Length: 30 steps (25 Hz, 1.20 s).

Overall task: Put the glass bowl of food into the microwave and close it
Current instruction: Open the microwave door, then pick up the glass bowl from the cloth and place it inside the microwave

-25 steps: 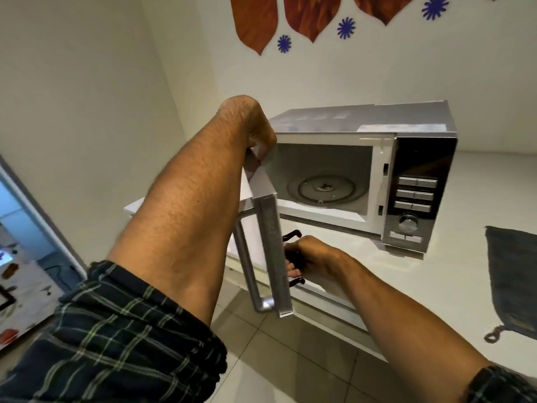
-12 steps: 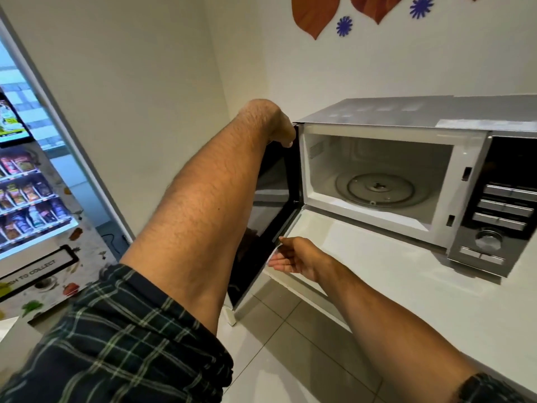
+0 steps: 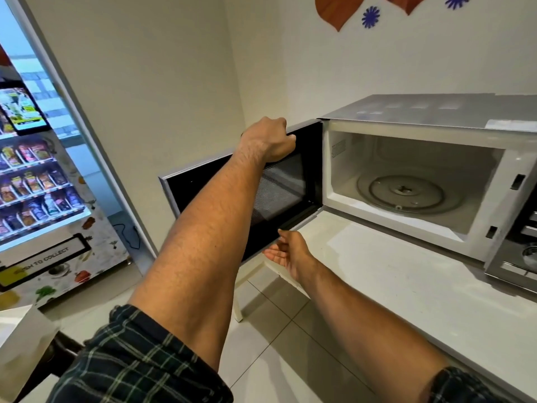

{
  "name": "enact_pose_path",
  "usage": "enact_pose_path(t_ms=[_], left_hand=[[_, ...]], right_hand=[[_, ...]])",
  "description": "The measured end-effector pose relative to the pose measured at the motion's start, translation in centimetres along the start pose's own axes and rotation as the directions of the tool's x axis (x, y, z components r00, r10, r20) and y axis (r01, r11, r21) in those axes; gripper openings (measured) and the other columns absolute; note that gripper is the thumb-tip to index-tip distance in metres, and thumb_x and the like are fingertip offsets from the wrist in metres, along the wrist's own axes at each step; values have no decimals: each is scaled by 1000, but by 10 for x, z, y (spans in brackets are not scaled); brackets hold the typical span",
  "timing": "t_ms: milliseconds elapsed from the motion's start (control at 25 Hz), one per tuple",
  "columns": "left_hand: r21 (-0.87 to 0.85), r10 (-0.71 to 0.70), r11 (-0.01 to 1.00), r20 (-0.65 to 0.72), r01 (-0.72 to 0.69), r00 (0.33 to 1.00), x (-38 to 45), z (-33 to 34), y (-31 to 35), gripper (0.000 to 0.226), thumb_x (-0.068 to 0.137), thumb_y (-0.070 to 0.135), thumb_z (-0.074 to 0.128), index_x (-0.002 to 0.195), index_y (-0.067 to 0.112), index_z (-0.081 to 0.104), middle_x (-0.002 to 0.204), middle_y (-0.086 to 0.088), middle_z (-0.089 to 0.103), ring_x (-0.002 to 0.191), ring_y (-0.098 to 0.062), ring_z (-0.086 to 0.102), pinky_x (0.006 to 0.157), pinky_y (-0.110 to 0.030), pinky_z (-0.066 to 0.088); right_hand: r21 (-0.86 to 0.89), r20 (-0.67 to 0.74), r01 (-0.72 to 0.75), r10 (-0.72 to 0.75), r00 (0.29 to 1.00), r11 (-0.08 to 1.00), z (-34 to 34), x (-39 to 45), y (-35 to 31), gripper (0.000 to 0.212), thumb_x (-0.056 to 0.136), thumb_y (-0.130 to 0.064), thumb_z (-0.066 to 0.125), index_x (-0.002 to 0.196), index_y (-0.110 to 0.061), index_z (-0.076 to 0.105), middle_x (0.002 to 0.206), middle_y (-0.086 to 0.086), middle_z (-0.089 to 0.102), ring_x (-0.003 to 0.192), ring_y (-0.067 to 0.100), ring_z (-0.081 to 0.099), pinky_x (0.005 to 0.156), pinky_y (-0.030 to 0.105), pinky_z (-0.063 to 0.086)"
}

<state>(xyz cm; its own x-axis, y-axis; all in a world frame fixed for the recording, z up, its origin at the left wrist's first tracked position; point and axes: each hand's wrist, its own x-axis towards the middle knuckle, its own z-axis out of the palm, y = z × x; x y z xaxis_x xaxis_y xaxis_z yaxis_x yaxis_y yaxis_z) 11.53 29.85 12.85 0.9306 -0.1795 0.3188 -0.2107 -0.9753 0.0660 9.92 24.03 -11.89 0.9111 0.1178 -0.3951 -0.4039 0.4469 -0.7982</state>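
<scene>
- Nearest, two forearms reach fwd from plaid sleeves (image 3: 136, 362), over a tiled floor (image 3: 270, 359).
- Right hand (image 3: 287, 251) is at the front edge of the white counter (image 3: 392, 271), just under the bottom edge of the door; palm turned up, fingers spread loose, holding nothing. If a fingertip touches the door, I cannot tell.
- Left hand (image 3: 267, 142) is curled over the top edge of the microwave door (image 3: 287, 190), fingers closed on this edge.
- Door is swung wide open to the left, dark mesh window facing the camera.
- Microwave (image 3: 436, 112) stands on the counter, w/ its cavity open; inside only the glass turntable (image 3: 406, 193), nothing on it.
- Control panel (image 3: 523, 257) is cut by the right border of the view.
- Glass bowl of food is not in view, so where it is I cannot tell.
- Far left, a lit vending machine (image 3: 35, 184) w/ rows of snack packs.
- Back wall has brown leaf shapes and blue flower stickers (image 3: 370, 17).
</scene>
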Motion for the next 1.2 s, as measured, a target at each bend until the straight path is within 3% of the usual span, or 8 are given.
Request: enact_pose_path(t_ms=[120,280,400,480,640,800,1000,1200], left_hand=[[-78,20,997,-88,-27,996,1,13,-8,38,98,37,39,119,8,53,109,-13,65,90,-28,57,79,-38,47],[-79,-3,997,-182,-11,983,3,24,-10,40,97,42,39,116,10,54,104,-9,65,94,-30,61,89,-47,52],[-43,141,983,-462,-181,875,0,41,7,40,98,36,41,119,8,60,128,-11,64,118,-29,58,108,-42,38],[-94,169,958,-580,-271,797,-4,52,29,38,98,32,43,119,8,62,132,-10,63,121,-25,58,108,-38,36],[-229,153,891,-663,-393,733,-14,85,81,29,97,27,47,106,8,66,103,-9,70,94,-25,63,88,-37,42],[-382,125,809,-631,-447,765,-37,127,142,24,98,24,47,97,9,65,95,-7,67,86,-26,61,80,-39,43],[-595,99,597,-611,-537,786,-85,166,226,28,96,24,42,88,9,64,86,-6,65,78,-24,58,74,-36,42],[-650,192,388,-637,-654,747,-131,183,313,32,96,25,39,80,10,62,78,-2,61,72,-20,54,71,-35,42]], right_hand=[[66,-18,31,-30,999,997,-1,9,1,16,100,-20,55,90,-7,59,81,12,65,72,26,72,71,36,63],[24,25,33,-34,999,999,-3,9,0,15,102,-24,54,99,-11,59,94,16,66,85,28,71,88,39,61],[-151,-24,78,-83,996,985,-12,-1,-8,25,103,-25,51,114,-7,65,90,22,68,72,24,68,65,28,61],[-345,-83,187,-228,970,920,-27,-10,-15,32,101,-31,54,118,-7,68,90,16,72,75,23,69,72,33,61],[-735,-117,349,-615,780,582,-74,-43,-35,45,92,-54,58,115,-18,73,90,-6,75,86,15,71,82,32,58],[-898,-30,351,-835,550,264,-140,-89,-56,39,84,-53,63,107,-24,76,99,-8,78,89,10,70,79,28,57],[-949,232,273,-935,269,-157,-239,-167,-77,19,80,-26,72,86,-10,79,83,5,79,74,23,71,69,32,58],[-950,313,68,-939,144,-306,-322,-234,-85,25,82,-27,64,73,-7,76,71,7,75,61,25,67,63,32,56]])
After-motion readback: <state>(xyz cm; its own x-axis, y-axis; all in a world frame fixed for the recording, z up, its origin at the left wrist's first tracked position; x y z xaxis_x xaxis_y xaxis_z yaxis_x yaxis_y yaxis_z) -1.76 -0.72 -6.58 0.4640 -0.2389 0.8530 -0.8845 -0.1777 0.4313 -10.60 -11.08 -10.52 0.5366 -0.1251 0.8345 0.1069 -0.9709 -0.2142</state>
